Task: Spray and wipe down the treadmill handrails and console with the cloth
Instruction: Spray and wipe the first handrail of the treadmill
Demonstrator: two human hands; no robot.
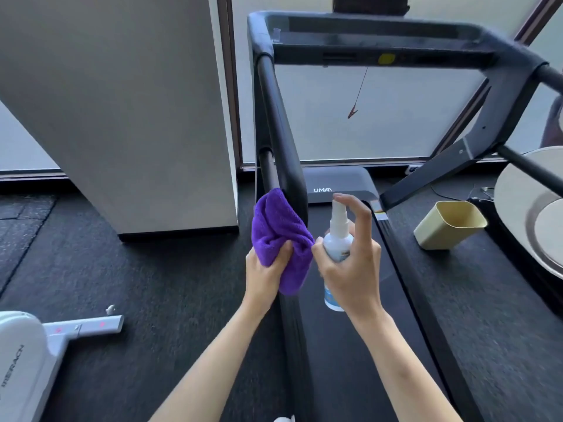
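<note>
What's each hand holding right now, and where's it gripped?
Left hand clutches the purple cloth by its bunched lower part. Right hand wraps the spray bottle around its body, forefinger over the nozzle.

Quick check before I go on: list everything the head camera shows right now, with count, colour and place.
Treadmill: one, black and grey, centre, running away from the camera.
Left handrail: one, black, above the cloth.
Console: one, dark, top centre.
Safety clip: one, red, hanging on a cord below the console.
Cloth: one, purple, bunched at the left handrail's near end.
Spray bottle: one, white with blue label, right of the cloth.
Bin: one, cream, on the floor at right.
Pillar: one, white, left.
White machine: one, bottom left, partly in view.
Left hand: gripping the cloth.
Right hand: holding the bottle, forefinger over the nozzle.
</note>
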